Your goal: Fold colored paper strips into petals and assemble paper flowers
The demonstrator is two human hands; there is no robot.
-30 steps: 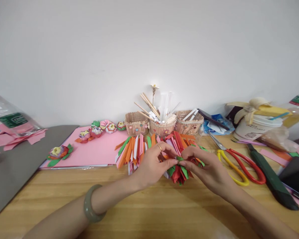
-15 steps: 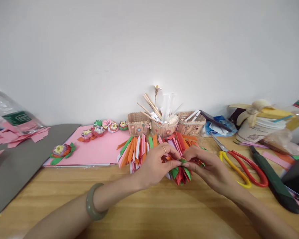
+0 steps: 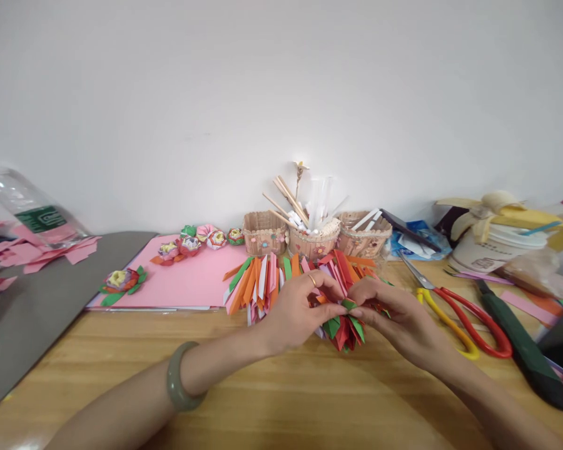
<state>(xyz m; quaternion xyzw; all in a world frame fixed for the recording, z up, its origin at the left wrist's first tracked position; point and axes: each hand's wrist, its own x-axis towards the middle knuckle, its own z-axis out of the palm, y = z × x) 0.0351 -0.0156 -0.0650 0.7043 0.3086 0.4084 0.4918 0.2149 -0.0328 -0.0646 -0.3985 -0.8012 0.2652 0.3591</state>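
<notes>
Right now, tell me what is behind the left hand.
Folded paper pieces show behind the left hand, with the middle basket farther back. What the hand itself covers cannot be seen.

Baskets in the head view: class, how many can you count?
3: the left basket, the middle basket and the right basket, side by side behind the folded paper strips.

I have my left hand (image 3: 298, 312) and right hand (image 3: 398, 309) close together — thumbs (image 3: 329, 311) and fingers (image 3: 327, 285) pinched — both arms (image 3: 138, 394) reaching forward and leaning in.
</notes>
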